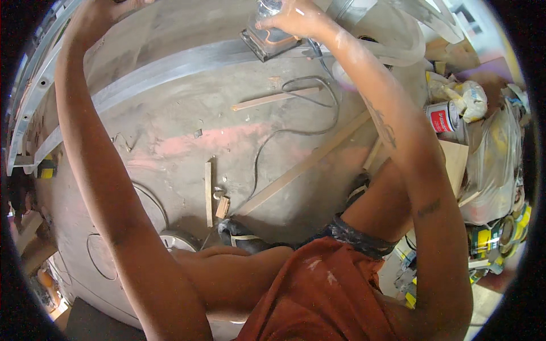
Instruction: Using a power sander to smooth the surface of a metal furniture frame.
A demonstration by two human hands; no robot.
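My right hand is wrapped over the top of a dark electric sander, its fingers dusted white. The sander's flat pad sits against a long pale-grey bar that looks bowed across the floor. A dark cord trails from near the sander, loops and runs down toward my legs. At the upper left edge, my left hand is partly cut off. One finger of it stretches out to the right; the others are out of sight, and nothing shows in the hand.
Wood strips and small offcuts lie on the dusty, pink-stained floor. A metal frame stands at left. A paint can, plastic bags and several yellow-black tins crowd the right side.
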